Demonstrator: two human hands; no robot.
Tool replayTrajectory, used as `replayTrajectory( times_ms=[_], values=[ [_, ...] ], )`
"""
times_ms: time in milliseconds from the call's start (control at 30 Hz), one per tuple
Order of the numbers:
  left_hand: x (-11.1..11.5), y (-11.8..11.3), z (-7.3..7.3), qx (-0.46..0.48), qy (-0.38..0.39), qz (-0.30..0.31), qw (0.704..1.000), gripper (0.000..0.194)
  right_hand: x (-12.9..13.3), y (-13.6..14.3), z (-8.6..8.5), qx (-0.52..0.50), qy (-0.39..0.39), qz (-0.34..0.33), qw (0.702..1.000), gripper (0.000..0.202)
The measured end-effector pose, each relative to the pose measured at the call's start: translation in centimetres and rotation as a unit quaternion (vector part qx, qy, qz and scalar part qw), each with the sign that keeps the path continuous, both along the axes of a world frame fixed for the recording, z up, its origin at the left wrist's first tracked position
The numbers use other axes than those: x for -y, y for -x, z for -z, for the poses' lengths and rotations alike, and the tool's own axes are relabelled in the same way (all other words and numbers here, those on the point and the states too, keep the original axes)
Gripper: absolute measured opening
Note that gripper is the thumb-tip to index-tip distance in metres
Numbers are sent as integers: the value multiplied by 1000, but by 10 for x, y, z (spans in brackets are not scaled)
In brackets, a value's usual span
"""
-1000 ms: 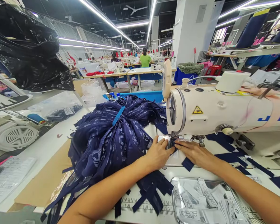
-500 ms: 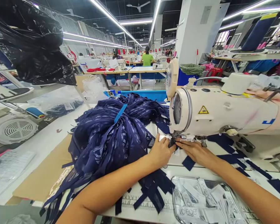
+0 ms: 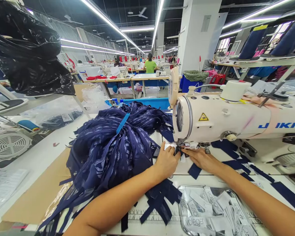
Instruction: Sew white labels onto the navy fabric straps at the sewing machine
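Observation:
A cream sewing machine stands on the right, its needle area partly hidden by my fingers. My left hand is closed at the left of the needle, fingers bent over a small piece of dark fabric. From the right, my right hand reaches to the same spot, fingers stretched out flat, tips at the fabric's edge. A small white label shows between the hands. Left of them lies a big bundle of navy garment pieces, tied with a blue strip.
A metal tray of printed white labels sits at the front, beside a ruler scale. Navy strips lie right. Brown cardboard and a black plastic bag are left. A person in green sits farther back.
The whole view has shifted, so the machine and both hands appear slightly farther left. Both hands keep their place by the needle, with little visible change in the fabric.

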State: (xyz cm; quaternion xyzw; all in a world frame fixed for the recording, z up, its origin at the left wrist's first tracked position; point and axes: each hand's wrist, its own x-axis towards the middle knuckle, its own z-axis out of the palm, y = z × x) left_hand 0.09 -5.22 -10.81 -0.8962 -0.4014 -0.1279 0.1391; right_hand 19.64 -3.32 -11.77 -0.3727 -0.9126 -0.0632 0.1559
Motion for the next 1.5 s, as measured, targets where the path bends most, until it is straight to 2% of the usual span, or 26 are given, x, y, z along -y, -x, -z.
replayTrajectory(
  times_ms=[167,267,400,500,567,667,767,967,1067,1333,1500],
  values=[
    [9,6,-5,56,6,28,998,22,1,1,-5,-12,-5,7,1000,43],
    [8,15,-12,54,15,20,998,20,6,2,-8,8,-23,21,999,37],
    [-7,27,-18,37,34,-31,998,23,20,8,-12,1,-36,25,999,30],
    [-16,30,-20,78,88,-84,989,27,28,16,-12,-13,-30,7,999,30],
    [-17,28,-21,113,118,-93,982,30,29,20,-9,-26,-41,11,999,29],
    [-13,23,-20,129,120,-58,983,25,27,21,-5,-52,-42,24,997,28],
    [-9,19,-18,98,88,-13,991,22,23,22,-2,-69,-9,46,997,26],
    [-10,16,-13,66,48,15,997,14,18,38,-8,-51,61,155,985,11],
    [-10,14,-12,57,34,29,997,15,17,42,-10,-51,79,177,980,7],
    [-11,9,-10,5,5,75,997,19,10,25,-5,-149,160,124,968,15],
    [-14,8,-6,-12,-17,106,994,19,1,10,9,-245,167,10,955,22]
  ],
)
